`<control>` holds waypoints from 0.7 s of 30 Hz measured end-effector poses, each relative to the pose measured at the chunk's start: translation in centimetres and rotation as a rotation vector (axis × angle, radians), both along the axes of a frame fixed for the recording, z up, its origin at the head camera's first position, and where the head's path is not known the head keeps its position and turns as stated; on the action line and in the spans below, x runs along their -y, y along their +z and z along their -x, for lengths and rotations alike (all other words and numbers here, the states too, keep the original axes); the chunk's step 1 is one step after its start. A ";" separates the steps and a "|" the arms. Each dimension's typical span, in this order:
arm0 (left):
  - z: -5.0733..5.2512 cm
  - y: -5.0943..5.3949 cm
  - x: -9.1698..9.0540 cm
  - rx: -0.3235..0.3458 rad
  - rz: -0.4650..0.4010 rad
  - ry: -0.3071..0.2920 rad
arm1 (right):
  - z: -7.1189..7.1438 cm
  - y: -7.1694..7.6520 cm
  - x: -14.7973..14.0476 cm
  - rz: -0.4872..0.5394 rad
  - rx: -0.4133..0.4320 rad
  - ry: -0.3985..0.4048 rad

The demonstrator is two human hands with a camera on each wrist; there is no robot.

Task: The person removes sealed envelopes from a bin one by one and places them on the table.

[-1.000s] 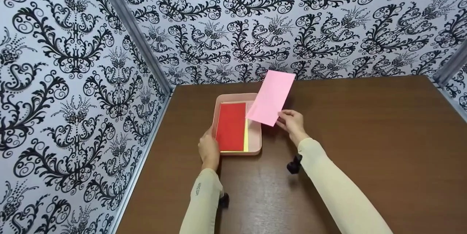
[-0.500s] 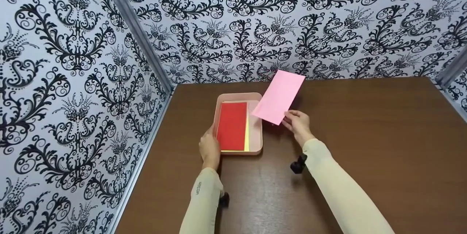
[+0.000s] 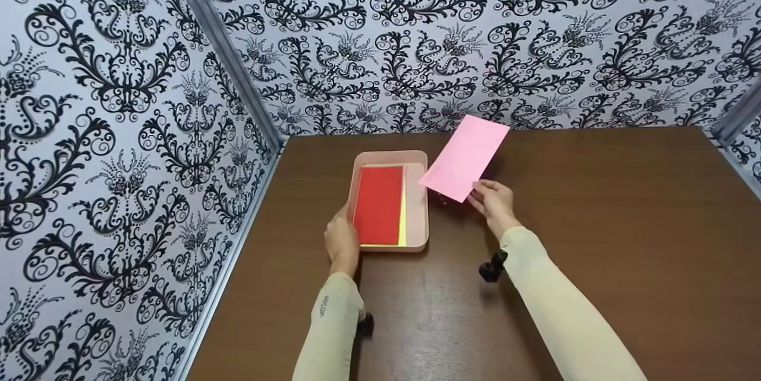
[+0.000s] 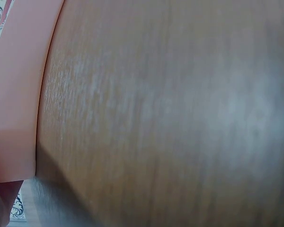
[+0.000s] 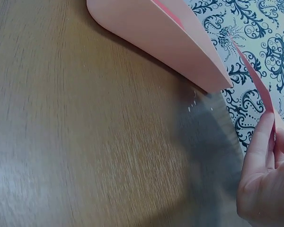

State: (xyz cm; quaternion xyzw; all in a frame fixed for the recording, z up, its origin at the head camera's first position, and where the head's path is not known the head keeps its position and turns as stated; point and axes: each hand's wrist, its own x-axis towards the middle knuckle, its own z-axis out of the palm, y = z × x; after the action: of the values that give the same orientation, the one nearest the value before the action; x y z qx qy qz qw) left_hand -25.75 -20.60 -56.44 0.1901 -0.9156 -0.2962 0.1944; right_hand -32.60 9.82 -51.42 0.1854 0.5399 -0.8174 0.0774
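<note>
My right hand (image 3: pixel 495 202) pinches a pink sheet of paper (image 3: pixel 465 158) by its near right corner. The sheet is tilted and held above the table, just right of a pale pink tray (image 3: pixel 420 208). In the right wrist view the thumb and fingers (image 5: pixel 259 142) meet on the sheet, which shows nearly edge-on. My left hand (image 3: pixel 342 241) grips the tray's left side near its front corner; some of its fingers are hidden. Inside the tray, on the left, lies a red sheet of paper (image 3: pixel 380 205), with a yellow sheet (image 3: pixel 403 220) peeking out beneath it.
The tray stands on a brown wooden table (image 3: pixel 571 202). White walls with black scroll patterns (image 3: pixel 428 42) rise behind and at the left. A small black device (image 3: pixel 492 268) hangs at the right wrist, another (image 3: pixel 365 324) at the left.
My right hand has carried the pink sheet rightward, from over the tray's right edge to beside it. The left hand stays at the tray, which has hardly moved.
</note>
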 end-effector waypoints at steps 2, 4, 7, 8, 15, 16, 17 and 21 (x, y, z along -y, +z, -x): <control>0.0 0.0 0.0 0.003 -0.004 -0.001 | 0.0 0.0 -0.2 0.007 0.008 -0.004; 0.0 0.0 0.0 0.005 -0.005 -0.002 | 0.0 0.0 -0.4 0.018 0.012 -0.012; 0.0 0.0 0.0 0.008 -0.006 -0.001 | 0.0 0.0 -0.8 0.032 0.012 -0.024; 0.0 0.0 0.0 0.006 -0.002 -0.001 | 0.0 0.0 -0.9 0.035 0.011 -0.030; 0.1 -0.1 0.1 -0.006 0.025 0.004 | 0.0 -0.1 -1.3 0.053 0.007 -0.049; 0.0 -0.1 0.0 -0.008 0.028 0.004 | -0.1 -0.1 -1.4 0.054 0.010 -0.050; 0.0 0.0 0.0 -0.008 0.026 0.005 | -0.1 0.0 -1.5 0.061 0.014 -0.048; 0.0 -0.1 -0.2 -0.022 0.024 0.005 | -0.1 0.0 -1.8 0.063 0.032 -0.053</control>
State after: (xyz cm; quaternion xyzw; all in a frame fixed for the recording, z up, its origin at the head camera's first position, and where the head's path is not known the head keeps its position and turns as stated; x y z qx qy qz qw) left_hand -25.73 -20.44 -56.54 0.1866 -0.9165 -0.2868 0.2073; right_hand -32.47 11.58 -51.41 0.2099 0.5074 -0.8328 0.0703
